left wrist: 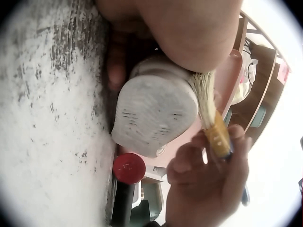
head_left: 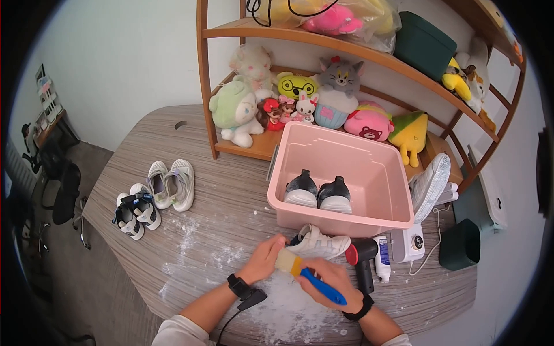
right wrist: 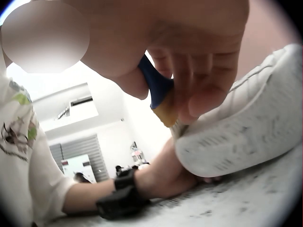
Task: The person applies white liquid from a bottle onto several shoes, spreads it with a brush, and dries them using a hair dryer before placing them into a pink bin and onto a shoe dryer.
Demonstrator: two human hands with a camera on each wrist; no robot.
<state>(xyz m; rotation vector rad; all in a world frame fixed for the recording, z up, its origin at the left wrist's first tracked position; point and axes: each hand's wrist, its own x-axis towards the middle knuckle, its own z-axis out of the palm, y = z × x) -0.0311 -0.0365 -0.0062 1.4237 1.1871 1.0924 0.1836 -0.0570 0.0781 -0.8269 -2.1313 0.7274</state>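
Observation:
A white shoe [head_left: 319, 244] lies on the table just in front of the pink tub. At its left end, my left hand [head_left: 261, 260] grips the shoe; in the left wrist view its fingers go around the upper, partly hidden. The pale, worn sole [left wrist: 154, 113] faces that camera. With my right hand [head_left: 333, 275] I hold a paintbrush [head_left: 323, 288] by its blue handle near the yellow collar. The light bristles [left wrist: 204, 92] reach the shoe's edge beside my left hand.
White powder [head_left: 283, 311] coats the table. Two pairs of small shoes [head_left: 180, 184] stand left. The pink tub [head_left: 369, 222] holds dark-heeled shoes. Right of the work are a black-and-red dryer [head_left: 363, 265], a white tube [head_left: 382, 259] and a white appliance [head_left: 405, 245]. Behind rises a toy shelf [head_left: 257, 151].

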